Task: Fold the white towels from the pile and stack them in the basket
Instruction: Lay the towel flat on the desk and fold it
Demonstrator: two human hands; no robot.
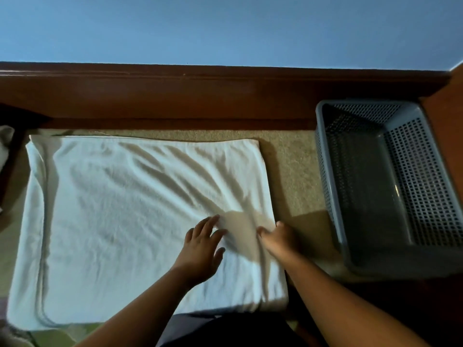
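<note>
A white towel [120, 221] lies spread on the beige surface, folded over, with wrinkles fanning out from its right side. My left hand [203, 246] rests flat on the towel near its right edge, fingers spread. My right hand [278, 237] is at the towel's right edge with the fingers curled onto the cloth; whether it pinches the edge is unclear. A grey perforated plastic basket [325, 171] stands to the right with nothing inside.
A dark wooden rail [200, 96] runs along the back beneath a blue wall. More white cloth [6, 144] shows at the far left edge. Beige surface [293, 171] lies bare between the towel and the basket.
</note>
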